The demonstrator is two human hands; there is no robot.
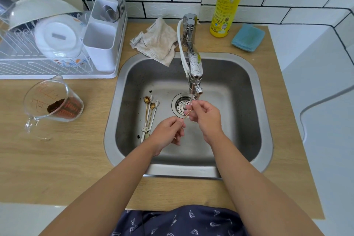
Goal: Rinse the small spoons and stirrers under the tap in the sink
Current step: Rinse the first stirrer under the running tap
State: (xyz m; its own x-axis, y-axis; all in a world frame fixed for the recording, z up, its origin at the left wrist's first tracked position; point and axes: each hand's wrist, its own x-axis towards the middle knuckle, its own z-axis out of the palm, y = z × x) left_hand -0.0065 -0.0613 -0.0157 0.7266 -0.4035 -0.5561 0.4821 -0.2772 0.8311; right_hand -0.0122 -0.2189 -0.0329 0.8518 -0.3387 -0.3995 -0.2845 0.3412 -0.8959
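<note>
Your left hand (168, 130) pinches the lower end of a thin gold stirrer (186, 115), fingers curled round it. Your right hand (204, 116) holds the upper end between thumb and fingertips, right under the tap (193, 67), where a stream of water meets it. The stirrer runs slantwise from one hand to the other, above the drain strainer (181, 106) of the sink (249, 86).

Just beyond your left hand, on the sink floor, lie the other small spoons and stirrers (150, 117) in a close bundle: gold ones and white ones, side by side, bowls pointing away from you, one with a flower-shaped end nearest your left wrist. Dark specks dot the steel around them.

Further left of that hand, on the wooden surface (76, 159), a clear measuring jug (51, 101) lies tipped, with brown grounds inside. Beyond it stands a white dish rack (57, 44) with bowls and a cutlery holder.

Past your right hand, behind the tap, a beige cloth (159, 42) hangs over the sink's rim. To the right of it stand a yellow detergent bottle (228, 4) and a blue sponge (248, 37).
</note>
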